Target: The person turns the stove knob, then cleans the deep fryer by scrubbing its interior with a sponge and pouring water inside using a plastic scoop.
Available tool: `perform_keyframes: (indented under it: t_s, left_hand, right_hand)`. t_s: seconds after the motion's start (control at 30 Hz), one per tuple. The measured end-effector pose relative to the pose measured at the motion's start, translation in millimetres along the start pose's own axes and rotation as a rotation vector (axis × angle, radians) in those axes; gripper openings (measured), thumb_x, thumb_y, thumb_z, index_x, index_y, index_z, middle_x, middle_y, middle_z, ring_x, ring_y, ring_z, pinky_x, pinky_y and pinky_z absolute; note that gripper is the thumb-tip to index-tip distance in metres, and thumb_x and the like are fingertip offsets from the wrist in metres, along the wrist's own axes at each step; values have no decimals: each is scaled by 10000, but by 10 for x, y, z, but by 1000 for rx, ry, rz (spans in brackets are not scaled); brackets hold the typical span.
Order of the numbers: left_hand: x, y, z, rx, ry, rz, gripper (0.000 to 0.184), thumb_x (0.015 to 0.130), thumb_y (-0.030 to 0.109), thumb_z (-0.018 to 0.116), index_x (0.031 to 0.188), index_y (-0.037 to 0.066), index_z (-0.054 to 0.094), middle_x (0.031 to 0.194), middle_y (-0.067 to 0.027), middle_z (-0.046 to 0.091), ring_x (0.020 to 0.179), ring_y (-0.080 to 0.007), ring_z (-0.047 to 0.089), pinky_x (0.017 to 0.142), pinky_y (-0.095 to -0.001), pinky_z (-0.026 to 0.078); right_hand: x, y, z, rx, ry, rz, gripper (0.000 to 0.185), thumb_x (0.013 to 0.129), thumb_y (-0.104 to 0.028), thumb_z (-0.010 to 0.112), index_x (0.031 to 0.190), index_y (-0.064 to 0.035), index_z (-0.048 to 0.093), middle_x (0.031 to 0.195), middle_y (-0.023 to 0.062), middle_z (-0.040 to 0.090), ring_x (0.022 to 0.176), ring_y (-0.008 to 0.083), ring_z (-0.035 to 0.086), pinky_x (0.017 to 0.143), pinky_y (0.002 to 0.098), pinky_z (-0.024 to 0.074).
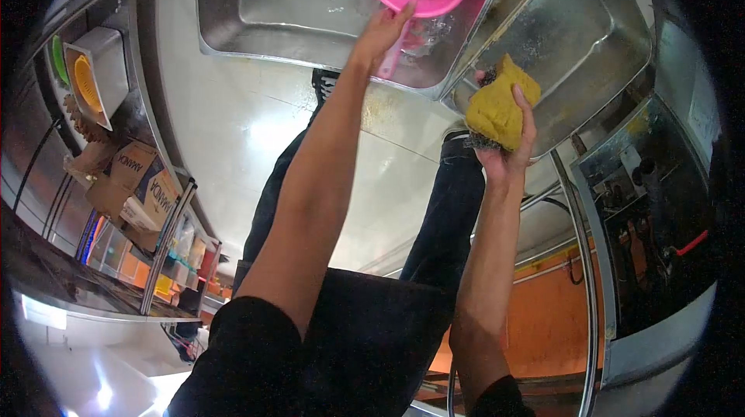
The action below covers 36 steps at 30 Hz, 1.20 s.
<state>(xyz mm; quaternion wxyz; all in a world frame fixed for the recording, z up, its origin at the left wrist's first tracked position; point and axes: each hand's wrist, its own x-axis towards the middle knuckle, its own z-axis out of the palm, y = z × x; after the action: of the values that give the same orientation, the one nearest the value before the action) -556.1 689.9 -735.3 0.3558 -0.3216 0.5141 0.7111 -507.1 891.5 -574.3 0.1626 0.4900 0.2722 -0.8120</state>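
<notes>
My left hand [382, 33] is closed around the handle of a pink water dipper [419, 7]. The dipper's round bowl is over the right part of a large stainless steel basin [291, 36], where wet splashes and a pink reflection show. In my right hand [512, 149] is a yellow sponge [497, 110], held together with dark, mesh-like metal scouring pads [483, 141] that stick out at its edges. That hand is over the near left corner of a second steel basin [578, 44], whose inside looks wet and stained.
Pale floor tiles [272, 130] lie under the basins and around my feet. On the left, a metal shelf holds a steel container [112, 67] and cardboard boxes [143, 184]. At the right are a metal rail [582, 262] and a dark open-fronted unit [644, 207].
</notes>
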Motion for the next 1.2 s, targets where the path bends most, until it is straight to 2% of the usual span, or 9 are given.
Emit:
perform_keyframes:
  t_s: [0.07,0.2,0.27,0.37,0.7,0.8,0.87,0.97,1.2]
  left_hand:
    - [-218,206,-37,146,80,45,628,880,509,613,1177,-36,516,882,-116,641,790,-200,651,710,-337,524]
    - [-292,317,-188,915,210,236,570,909,431,577,1181,-58,469,891,-225,661,876,-373,662,755,-447,517]
    - [-422,423,-76,1448,381,100,457,948,353,495,1127,-66,460,945,-275,648,910,-430,639,793,-497,505]
    - [-343,301,-123,1503,474,105,343,955,277,447,1050,-52,464,944,-279,650,909,-415,648,811,-500,510]
    - [-89,152,-73,1316,389,156,359,951,269,437,1040,-78,456,908,-322,630,909,-494,609,800,-552,477]
    - [-8,189,-190,1439,212,284,394,959,327,462,982,-65,496,874,-312,627,802,-445,648,684,-517,511]
    - [-216,450,-80,1102,178,46,445,961,417,489,916,-24,528,681,-191,606,535,-281,616,468,-405,481]
    - [-351,647,-180,866,11,1,442,964,456,492,883,22,518,524,-53,495,371,-126,455,341,-295,358]
    - [-835,901,-19,640,-154,-54,432,987,441,456,821,42,482,458,-4,421,324,-109,384,328,-278,310]
  right_hand:
    - [-52,-15,-17,16,-21,22,436,932,-260,539,1319,-81,448,1107,172,613,851,227,639,678,335,554]
    - [-135,-52,-4,59,-100,59,445,928,-262,549,1320,-78,448,1107,153,618,852,209,640,683,330,553]
    - [-134,-58,-31,-30,-126,74,461,909,-274,578,1299,-67,446,1122,150,618,977,227,618,832,384,528]
    - [-125,-66,-36,-53,-122,63,461,908,-277,585,1291,-60,448,1125,153,614,983,225,616,837,380,526]
    - [-103,-63,-104,-22,-126,50,464,908,-259,593,1290,-41,443,1100,150,614,1004,225,610,843,372,521]
    - [-141,-36,-128,-4,-114,21,467,910,-260,591,1294,-39,442,1098,145,612,1004,222,608,845,370,519]
    - [-165,-46,-160,55,-157,56,464,906,-247,589,1294,-38,442,1100,142,609,1005,221,608,844,370,520]
    - [-314,-126,-137,50,-200,55,456,901,-233,583,1291,-41,444,1091,139,608,976,221,613,832,368,524]
    - [-1024,-445,46,-11,-286,-31,537,831,-245,629,1290,-41,440,1095,156,598,929,217,618,778,356,542]
